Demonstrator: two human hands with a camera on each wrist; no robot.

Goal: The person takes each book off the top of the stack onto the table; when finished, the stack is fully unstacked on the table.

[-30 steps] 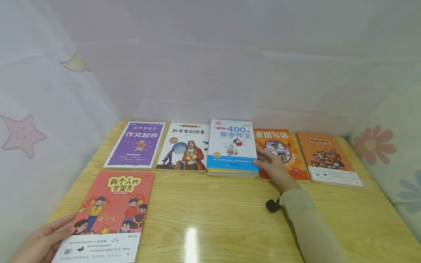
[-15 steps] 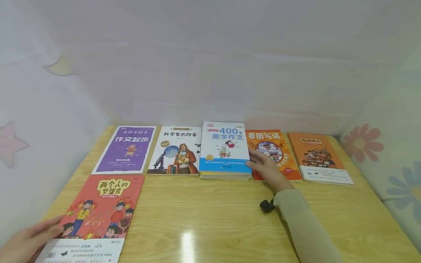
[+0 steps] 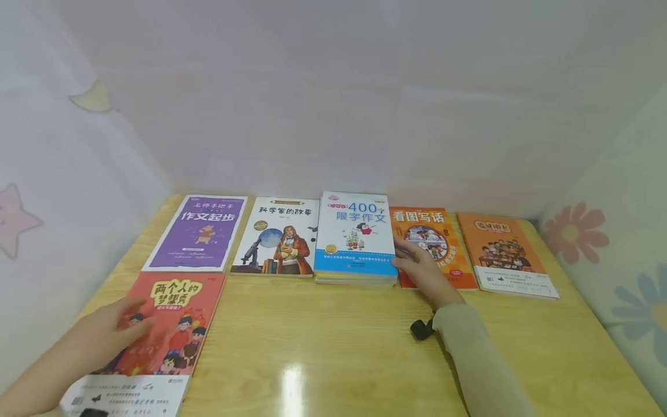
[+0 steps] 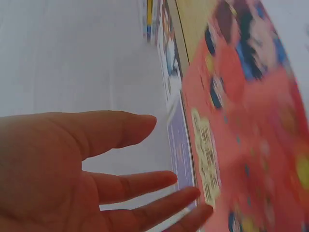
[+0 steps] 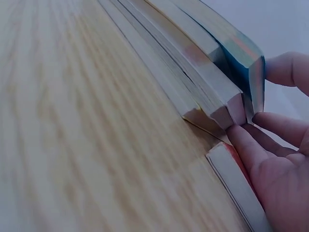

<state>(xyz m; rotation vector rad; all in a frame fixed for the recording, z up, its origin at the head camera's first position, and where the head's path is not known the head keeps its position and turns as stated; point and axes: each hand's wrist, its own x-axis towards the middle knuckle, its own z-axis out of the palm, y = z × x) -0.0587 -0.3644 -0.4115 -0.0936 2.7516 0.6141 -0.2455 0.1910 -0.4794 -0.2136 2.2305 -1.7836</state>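
My left hand (image 3: 96, 341) hovers with spread fingers over the left part of a red paperback book (image 3: 167, 347), which lies at the table's front left. In the left wrist view its thumb and fingers are apart with nothing between them; the red cover beside them is blurred. My right hand (image 3: 424, 275) lays its fingertips against the right side of a stack of books (image 3: 356, 231) topped by a white and blue composition book. Close up in the right wrist view, the fingers (image 5: 248, 142) touch the stack's edges and partly cover an orange book (image 3: 455, 263) beneath the hand.
A purple book (image 3: 203, 237) and a white book with a telescope picture (image 3: 276, 234) lie left of the stack. Farther right lies another orange book (image 3: 505, 249). The wooden table (image 3: 312, 341) meets pale cloth walls (image 3: 292, 116) at its back and sides.
My left hand has let go of the red book's left edge and moved up and right over its cover. My right hand stays at the stack, while the head view has shifted slightly.
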